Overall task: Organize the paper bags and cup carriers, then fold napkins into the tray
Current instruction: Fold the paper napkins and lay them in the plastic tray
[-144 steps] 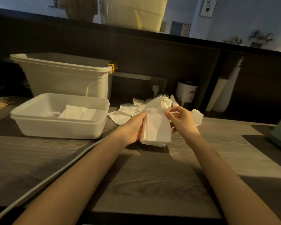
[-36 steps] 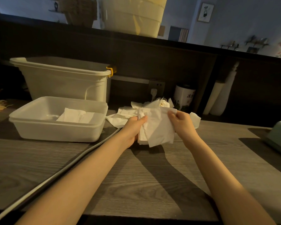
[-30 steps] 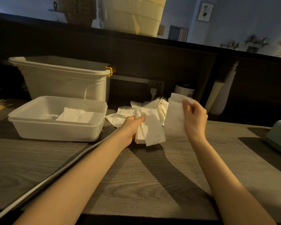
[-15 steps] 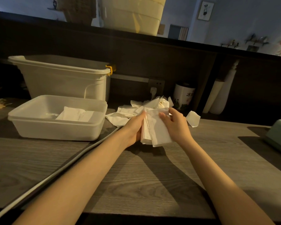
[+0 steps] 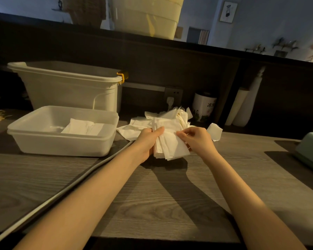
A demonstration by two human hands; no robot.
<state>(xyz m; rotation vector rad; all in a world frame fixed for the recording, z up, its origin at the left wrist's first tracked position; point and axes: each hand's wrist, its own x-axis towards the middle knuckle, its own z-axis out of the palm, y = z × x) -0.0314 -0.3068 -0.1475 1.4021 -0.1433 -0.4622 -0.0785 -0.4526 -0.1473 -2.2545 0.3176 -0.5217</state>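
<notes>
My left hand [image 5: 148, 139] grips a stack of folded white napkins [image 5: 170, 145] upright over the wooden counter, thumb on its front. From the right, my right hand [image 5: 195, 139] pinches the front napkin of that stack at its right edge. A heap of loose white napkins [image 5: 152, 121] lies just behind the hands. One small napkin piece [image 5: 215, 131] lies apart to the right. The shallow white tray [image 5: 61, 147] stands at the left with folded napkins [image 5: 83, 128] lying in it.
A tall white bin [image 5: 70, 87] with a yellow clasp stands behind the tray. A grey cable [image 5: 65, 192] crosses the counter from lower left. A white printed cup [image 5: 204, 107] and white rolls [image 5: 242, 105] stand by the back wall. A pale green box [image 5: 311, 150] sits at the right edge.
One second ago my right hand held a single napkin lifted to the right; that napkin now lies on the counter and the hand has returned to pinch the stack's front napkin.
</notes>
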